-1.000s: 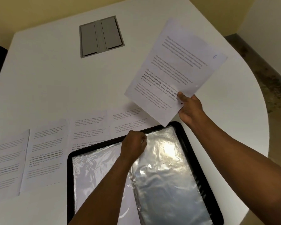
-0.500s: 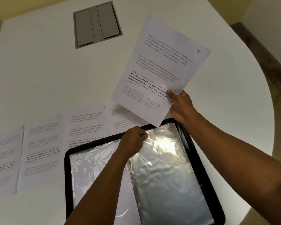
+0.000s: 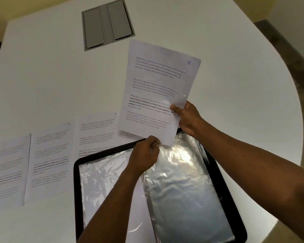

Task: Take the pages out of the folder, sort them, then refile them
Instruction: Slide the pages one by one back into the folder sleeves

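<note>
The right hand (image 3: 186, 118) grips a printed page (image 3: 158, 92) by its right edge, thumb on the front and fingers curled behind, so the sheet stands in the centre of the frame, tilted a little to the left, with its bottom edge pointing down toward the folder (image 3: 218, 174). A handwritten 6 sits in its upper right corner, which is probably why this sheet is the one in hand: it looks like its turn in the order.

The left hand (image 3: 144, 155) is closed in a pinch at the top edge of the right-hand plastic sleeve (image 3: 186, 186), just below the page's lower corner. Judging by that grip, it is holding the mouth of the sleeve open so the page can slide in (the exact layer it has hold of is hard to make out through the glare). The page's bottom corner nearly touches the left hand's knuckles; whether it has entered the sleeve yet I cannot tell.

The black folder lies open in the lower middle of the frame, with a second shiny sleeve (image 3: 102, 183) on its left half. More pages (image 3: 51, 160) lie face up in a row in the left middle of the frame, overlapping slightly, likely spread out for sorting; the nearest one slips under the folder's top left edge.

A grey hatch (image 3: 107, 24) is set into the white table (image 3: 42, 76) at the upper middle of the frame.
</note>
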Motion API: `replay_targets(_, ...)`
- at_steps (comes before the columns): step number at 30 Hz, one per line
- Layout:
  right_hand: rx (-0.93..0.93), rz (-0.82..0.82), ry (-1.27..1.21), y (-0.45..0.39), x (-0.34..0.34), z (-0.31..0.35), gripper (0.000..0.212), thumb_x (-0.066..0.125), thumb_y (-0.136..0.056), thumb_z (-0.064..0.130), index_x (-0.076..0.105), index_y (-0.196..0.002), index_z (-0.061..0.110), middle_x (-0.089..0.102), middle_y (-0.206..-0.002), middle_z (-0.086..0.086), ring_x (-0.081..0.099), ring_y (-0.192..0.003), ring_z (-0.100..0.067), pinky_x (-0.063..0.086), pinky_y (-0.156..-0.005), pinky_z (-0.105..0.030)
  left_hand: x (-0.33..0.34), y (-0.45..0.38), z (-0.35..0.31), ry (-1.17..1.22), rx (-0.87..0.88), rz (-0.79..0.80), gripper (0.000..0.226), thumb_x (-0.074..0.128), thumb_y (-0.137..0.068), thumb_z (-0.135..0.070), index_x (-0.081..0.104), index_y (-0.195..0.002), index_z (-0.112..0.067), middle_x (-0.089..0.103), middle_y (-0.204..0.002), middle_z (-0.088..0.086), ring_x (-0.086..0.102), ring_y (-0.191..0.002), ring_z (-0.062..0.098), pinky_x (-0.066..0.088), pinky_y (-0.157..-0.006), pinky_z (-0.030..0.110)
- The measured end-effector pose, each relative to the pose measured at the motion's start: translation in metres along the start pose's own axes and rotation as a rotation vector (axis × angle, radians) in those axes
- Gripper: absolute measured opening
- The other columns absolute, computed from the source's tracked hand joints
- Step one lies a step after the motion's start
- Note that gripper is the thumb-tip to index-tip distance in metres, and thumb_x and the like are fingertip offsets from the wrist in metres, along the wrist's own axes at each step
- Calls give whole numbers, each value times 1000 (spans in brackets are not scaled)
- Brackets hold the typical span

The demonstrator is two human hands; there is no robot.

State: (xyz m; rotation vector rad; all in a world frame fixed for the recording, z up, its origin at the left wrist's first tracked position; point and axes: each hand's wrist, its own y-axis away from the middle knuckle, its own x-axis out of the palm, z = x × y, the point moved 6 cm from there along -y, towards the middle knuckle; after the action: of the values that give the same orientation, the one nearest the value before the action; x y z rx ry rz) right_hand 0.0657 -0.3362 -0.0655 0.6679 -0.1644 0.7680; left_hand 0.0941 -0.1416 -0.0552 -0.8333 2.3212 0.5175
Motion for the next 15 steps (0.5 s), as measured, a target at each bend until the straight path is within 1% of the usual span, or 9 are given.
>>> replay_targets(3,30,40,44,-1,-2,2,29,63,-90,1,62,-117,13,70,-113,-8,67,-100,-26,56,-87,-40,-3,1,-2,28,-5,-17,11,62,-88,-11,65,-95,-19,64,-75,-8,60,-73,7,46,-66,13)
replay_targets(5,40,67,105,-2,-5,6,30,64,-90,1,62,-116,14,69,-114,-9,67,-102,-26,55,-88,-40,-5,0,-2,37,-13,-33,11,63,-87,-12,66,-95,-19,63,-75,-9,59,-74,6,44,-65,9)
replay_targets(9,67,98,254,-6,-14,16,38,67,-88,3,61,-124,13,69,-115,-7,67,-103,-24,56,-84,-37,-5,-4,1,21,-48,-17,9,65,-87,-19,64,-95,-22,62,-74,-9,57,-70,3,45,-66,15)
replay_targets(12,90,133,393,-10,-23,21,40,67,-89,8,59,-128,16,69,-116,-6,66,-104,-25,54,-89,-45,-2,-4,9,-23,-97,67,15,67,-83,-22,60,-96,-26,60,-73,-10,56,-66,1,45,-64,16)
replay_targets(15,108,139,481,-16,-29,22,44,66,-90,8,56,-132,14,66,-122,-7,65,-107,-26,53,-93,-47,-2,-4,20,-144,-87,135,11,62,-82,-18,62,-91,-24,62,-78,-10,57,-73,3,46,-68,21)
